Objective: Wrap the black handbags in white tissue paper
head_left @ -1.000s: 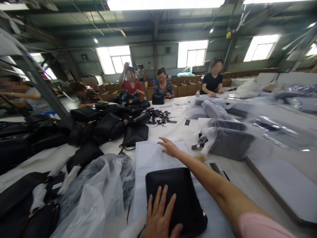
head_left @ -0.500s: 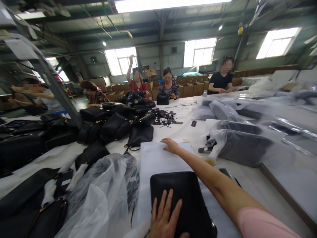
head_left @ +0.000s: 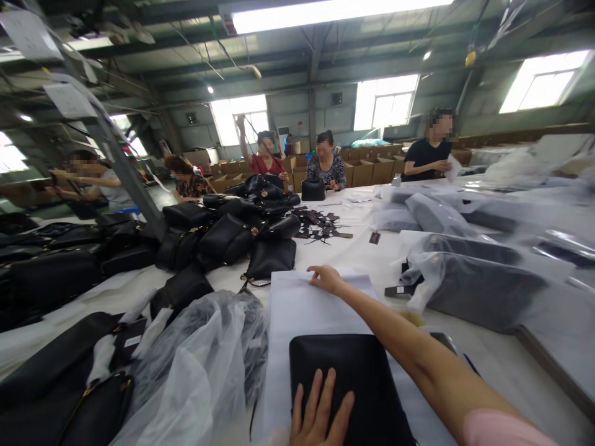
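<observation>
A black handbag (head_left: 344,384) lies flat on a stack of white paper sheets (head_left: 290,310) in front of me. On top of the bag rests my left hand (head_left: 320,412), its fingers spread. My right hand (head_left: 328,279) reaches across to the far part of the stack, with thumb and fingers drawn together on the top sheet. How many sheets it pinches is not clear. Crumpled clear plastic bags (head_left: 186,371) lie to the left of the paper.
Black handbags (head_left: 227,238) are heaped on the left. Several dark tags (head_left: 320,224) lie scattered beyond the paper. Plastic-wrapped bags (head_left: 478,288) cover the right side, near a phone-like object (head_left: 444,341). Several people sit or stand across the table, one in a black shirt (head_left: 425,161).
The right hand's fingers have drawn in from spread to pinched at the paper. The left hand stays on the bag. The view has shifted slightly left.
</observation>
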A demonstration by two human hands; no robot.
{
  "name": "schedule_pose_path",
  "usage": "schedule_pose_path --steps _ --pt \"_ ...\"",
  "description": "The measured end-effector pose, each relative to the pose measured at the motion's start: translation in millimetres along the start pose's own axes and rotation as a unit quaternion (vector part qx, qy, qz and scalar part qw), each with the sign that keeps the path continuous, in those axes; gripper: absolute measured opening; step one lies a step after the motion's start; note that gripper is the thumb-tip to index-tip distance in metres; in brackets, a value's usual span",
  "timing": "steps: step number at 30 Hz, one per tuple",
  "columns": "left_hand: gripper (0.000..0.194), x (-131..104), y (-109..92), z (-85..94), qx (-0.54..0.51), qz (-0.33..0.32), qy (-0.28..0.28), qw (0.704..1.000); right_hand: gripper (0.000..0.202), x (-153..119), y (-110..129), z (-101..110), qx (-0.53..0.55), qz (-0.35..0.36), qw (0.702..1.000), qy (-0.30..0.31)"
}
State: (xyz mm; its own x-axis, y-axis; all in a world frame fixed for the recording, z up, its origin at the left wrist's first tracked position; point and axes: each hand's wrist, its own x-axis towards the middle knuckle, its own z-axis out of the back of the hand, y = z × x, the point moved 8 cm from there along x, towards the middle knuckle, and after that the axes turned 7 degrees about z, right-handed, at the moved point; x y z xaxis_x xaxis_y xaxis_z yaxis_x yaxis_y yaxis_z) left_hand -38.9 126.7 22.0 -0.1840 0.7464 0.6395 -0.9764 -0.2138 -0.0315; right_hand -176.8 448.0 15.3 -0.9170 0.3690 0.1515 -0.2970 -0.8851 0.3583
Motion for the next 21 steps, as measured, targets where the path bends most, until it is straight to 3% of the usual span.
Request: schedule_pose_path --steps 8,12,15,18,21 --pt "0.05 -3 2 -5.3 -0.022 0.002 0.033 0.999 0.029 -13 23 20 -0.073 0.042 0.996 -0.029" --pt "0.072 0 3 -3.1 -0.043 -0.03 0.058 0.997 0.025 -27 50 34 -0.097 0.107 0.988 -0.058" --pt "0.084 8 2 8.8 -0.081 -0.06 0.111 0.989 0.024 -47 70 52 -0.107 0.141 0.98 -0.093" --pt "0.076 27 15 26.0 -0.124 0.008 0.167 0.978 0.026 -75 91 68 -0.117 0.157 0.974 -0.114" --pt "0.066 61 40 51.7 -0.096 0.103 0.107 0.984 0.024 -110 121 78 -0.131 0.21 0.961 -0.126"
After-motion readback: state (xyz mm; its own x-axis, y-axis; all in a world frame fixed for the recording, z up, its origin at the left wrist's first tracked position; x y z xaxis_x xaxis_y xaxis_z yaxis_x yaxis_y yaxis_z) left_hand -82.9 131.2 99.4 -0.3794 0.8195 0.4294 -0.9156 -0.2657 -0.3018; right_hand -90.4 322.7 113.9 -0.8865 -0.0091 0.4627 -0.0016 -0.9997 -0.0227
